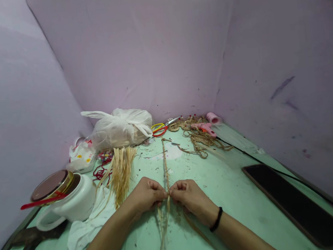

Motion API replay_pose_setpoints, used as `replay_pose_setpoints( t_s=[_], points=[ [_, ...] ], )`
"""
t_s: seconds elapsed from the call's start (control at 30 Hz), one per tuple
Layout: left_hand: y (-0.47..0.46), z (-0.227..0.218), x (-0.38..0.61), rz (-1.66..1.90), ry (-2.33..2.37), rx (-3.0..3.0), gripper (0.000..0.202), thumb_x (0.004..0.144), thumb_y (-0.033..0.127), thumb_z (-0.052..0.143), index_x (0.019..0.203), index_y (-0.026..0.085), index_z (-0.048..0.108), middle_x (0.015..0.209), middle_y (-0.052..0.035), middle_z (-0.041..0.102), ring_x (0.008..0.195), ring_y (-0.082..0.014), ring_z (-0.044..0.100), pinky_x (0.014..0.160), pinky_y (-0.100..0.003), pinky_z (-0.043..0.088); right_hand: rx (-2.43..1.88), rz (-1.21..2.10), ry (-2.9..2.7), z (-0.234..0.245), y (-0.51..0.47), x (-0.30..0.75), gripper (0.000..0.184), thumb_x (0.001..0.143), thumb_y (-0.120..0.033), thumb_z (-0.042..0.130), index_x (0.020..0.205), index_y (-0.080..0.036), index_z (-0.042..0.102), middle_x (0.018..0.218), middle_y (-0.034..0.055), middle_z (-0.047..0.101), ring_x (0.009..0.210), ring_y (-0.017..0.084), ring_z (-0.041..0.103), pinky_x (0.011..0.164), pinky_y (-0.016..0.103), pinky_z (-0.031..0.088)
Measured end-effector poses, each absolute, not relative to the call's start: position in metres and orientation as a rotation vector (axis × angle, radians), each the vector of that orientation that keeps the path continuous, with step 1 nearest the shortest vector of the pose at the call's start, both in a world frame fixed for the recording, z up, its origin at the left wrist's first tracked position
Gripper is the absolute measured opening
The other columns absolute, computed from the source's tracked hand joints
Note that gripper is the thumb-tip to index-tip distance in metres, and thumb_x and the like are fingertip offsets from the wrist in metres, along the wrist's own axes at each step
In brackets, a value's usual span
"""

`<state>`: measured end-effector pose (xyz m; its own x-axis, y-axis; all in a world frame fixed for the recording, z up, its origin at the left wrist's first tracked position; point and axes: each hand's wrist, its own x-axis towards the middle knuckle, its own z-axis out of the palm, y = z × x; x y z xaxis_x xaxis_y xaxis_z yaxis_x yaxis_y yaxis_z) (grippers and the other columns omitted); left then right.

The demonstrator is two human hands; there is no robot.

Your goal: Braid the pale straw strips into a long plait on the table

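A thin straw-coloured braid runs straight up the middle of the green table, away from me. At its near end my left hand and my right hand meet, thumbs and fingers pinched on the fibre strands. Loose strands trail from between the fingers toward me, and one passes below my right hand. A black band circles my right wrist. Left of my hands lies a bundle of pale raffia fibre.
A white mug with a round lid, a hammer and a white cloth are at left. Behind stand a white plastic bag, scissors, twine and a pink glue gun. A dark phone-like slab lies right.
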<state>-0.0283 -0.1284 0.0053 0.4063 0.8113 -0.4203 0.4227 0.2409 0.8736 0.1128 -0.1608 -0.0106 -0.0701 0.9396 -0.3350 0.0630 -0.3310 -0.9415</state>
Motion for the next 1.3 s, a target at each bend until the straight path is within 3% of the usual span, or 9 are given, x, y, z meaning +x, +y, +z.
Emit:
replay_pose_setpoints(
  t_s=[0.63, 0.9, 1.0, 1.13, 1.3],
  points=[
    [-0.133, 0.008, -0.023, 0.475, 1.251, 1.473, 0.016, 0.054, 0.024, 0.053, 0.044, 0.013, 0.05, 0.037, 0.0061, 0.032, 0.039, -0.0038, 0.022, 0.041, -0.021, 0.014, -1.452, 1.537, -1.05, -0.004, -0.163, 0.111, 0.006, 0.062, -0.012, 0.051, 0.057, -0.011, 0.054, 0.043, -0.0052, 0.045, 0.034, 0.002, 0.028, 0.037, 0.019, 0.017],
    [-0.12, 0.025, -0.051, 0.153, 1.154, 1.531, 0.023, 0.059, 0.034, 0.058, 0.059, 0.012, 0.062, 0.048, -0.0016, 0.056, 0.033, -0.0044, 0.028, 0.036, -0.021, 0.016, -1.44, 1.542, -1.006, -0.006, -0.162, 0.111, 0.009, 0.06, -0.015, 0.051, 0.051, -0.013, 0.049, 0.038, -0.0069, 0.038, 0.034, 0.002, 0.022, 0.038, 0.02, 0.013],
    [-0.109, 0.028, -0.062, 0.289, 1.324, 1.519, 0.026, 0.058, 0.035, 0.059, 0.066, 0.011, 0.064, 0.055, -0.0026, 0.06, 0.035, -0.0043, 0.03, 0.037, -0.02, 0.019, -1.448, 1.552, -1.004, -0.006, -0.162, 0.111, 0.007, 0.06, -0.016, 0.052, 0.053, -0.013, 0.051, 0.042, -0.0055, 0.042, 0.034, 0.002, 0.024, 0.038, 0.02, 0.013],
    [-0.088, 0.022, -0.085, 0.82, 1.755, 1.622, 0.023, 0.059, 0.03, 0.055, 0.07, 0.012, 0.064, 0.06, -0.0026, 0.06, 0.047, -0.0091, 0.044, 0.046, -0.02, 0.03, -1.453, 1.553, -1.009, -0.005, -0.162, 0.111, 0.006, 0.059, -0.016, 0.052, 0.054, -0.013, 0.051, 0.043, -0.005, 0.043, 0.034, 0.002, 0.024, 0.037, 0.02, 0.012],
    [-0.078, 0.017, -0.103, 0.625, 2.068, 1.954, 0.02, 0.063, 0.031, 0.051, 0.065, 0.016, 0.065, 0.064, -0.0039, 0.062, 0.064, -0.0174, 0.054, 0.056, -0.024, 0.034, -1.452, 1.566, -1.023, -0.006, -0.162, 0.111, 0.006, 0.058, -0.016, 0.05, 0.052, -0.013, 0.05, 0.041, -0.0057, 0.039, 0.034, 0.002, 0.022, 0.038, 0.02, 0.011]
  ],
)
